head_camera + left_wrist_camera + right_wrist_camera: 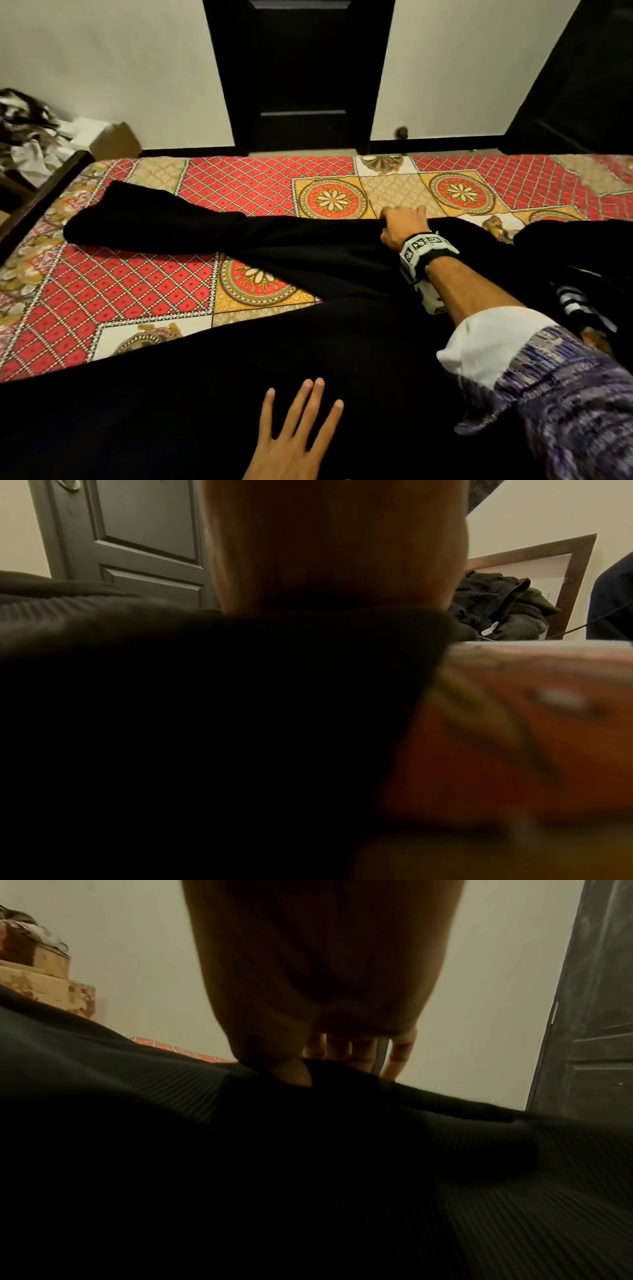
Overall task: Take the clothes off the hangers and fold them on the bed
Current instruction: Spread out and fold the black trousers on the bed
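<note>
A black garment (pixel 308 342) of fine ribbed knit lies spread across the bed (pixel 144 308), whose cover is a quilted print of red diamond lattice, gold squares with round floral medallions and pale beige panels. One long sleeve (pixel 154 222) of the garment stretches flat toward the bed's left end, its cuff rounded and lying near the dark wooden bed frame (pixel 41 198). The garment's broad body covers the near edge of the bed.

The right hand (pixel 404 226) reaches to the far side of the garment, arm extended, knuckles up, fingers curled down over a fold of the black cloth at the base of the sleeve; in the right wrist view the thumb (pixel 291 1069) and fingers pinch that ribbed edge. A black strap with a white block of square black-and-white markers (pixel 424 250) circles the wrist; no writing on it can be read. The sleeve of the arm (pixel 565 394) is a purple and white mottled knit with a white cuff turned back.

The left hand (pixel 294 435) lies palm down on the garment's body at the near edge of the bed, fingers straight and spread, pressing the cloth flat.

Beyond the bed stand a dark panelled door (pixel 301 75) and a cream wall (pixel 102 61). A cardboard box (pixel 113 140) sits past the bed's left far corner.
</note>
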`<state>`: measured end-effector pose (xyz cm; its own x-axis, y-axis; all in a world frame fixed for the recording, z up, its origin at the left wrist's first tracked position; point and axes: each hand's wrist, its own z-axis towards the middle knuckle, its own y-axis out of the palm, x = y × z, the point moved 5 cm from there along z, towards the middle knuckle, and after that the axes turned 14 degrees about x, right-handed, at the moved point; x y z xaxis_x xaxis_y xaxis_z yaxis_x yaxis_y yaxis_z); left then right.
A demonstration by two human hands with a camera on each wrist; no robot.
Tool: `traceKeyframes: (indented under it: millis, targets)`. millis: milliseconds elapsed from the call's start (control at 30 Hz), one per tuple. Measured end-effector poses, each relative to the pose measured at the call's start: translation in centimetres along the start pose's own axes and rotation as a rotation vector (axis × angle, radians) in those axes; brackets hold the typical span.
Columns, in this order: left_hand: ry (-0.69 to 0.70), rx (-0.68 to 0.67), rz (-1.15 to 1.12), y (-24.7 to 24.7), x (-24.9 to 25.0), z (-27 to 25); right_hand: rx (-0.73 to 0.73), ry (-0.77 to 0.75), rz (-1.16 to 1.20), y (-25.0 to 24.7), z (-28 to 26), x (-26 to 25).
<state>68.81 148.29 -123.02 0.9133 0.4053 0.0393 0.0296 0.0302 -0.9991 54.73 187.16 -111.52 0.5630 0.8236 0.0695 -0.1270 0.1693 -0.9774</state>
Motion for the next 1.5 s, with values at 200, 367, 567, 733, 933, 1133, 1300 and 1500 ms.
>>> traceKeyframes:
  millis: [200, 367, 567, 733, 933, 1133, 1300, 1500]
  targets:
    - [0.033, 0.069, -0.003, -3.4, 0.4, 0.2, 0.432, -0.207, 0.483, -11.1, -11.4, 0.3]
    - [-0.063, 0.255, -0.195, -6.6, 0.5, -1.1, 0.345, -0.517, 0.530, -13.2, -29.3, -0.8]
    - [-0.147, 0.558, -0.242, -12.3, 0.3, 0.5, -0.011, -0.494, 0.326, -7.2, -35.6, -2.5]
    - [0.088, 0.354, -0.067, -10.3, 0.4, 2.3, -0.091, -0.426, 0.404, -8.3, -35.0, -2.9]
    - [0.157, 0.400, -0.113, -10.2, 0.3, 2.5, 0.259, 0.238, 0.416, -10.9, -29.5, 4.6]
    - [0.305, 0.407, -0.134, -10.4, 2.0, 1.6, 0.017, 0.648, 0.299, -8.3, -26.1, 10.9]
    - [0.325, 0.413, -0.143, -9.9, 2.4, 0.8, -0.025, 0.550, 0.427, -7.5, -26.1, 9.4]
    - [0.209, 0.460, -0.197, -10.8, 2.1, 0.8, 0.463, 1.115, 1.368, -10.3, -28.1, 14.9]
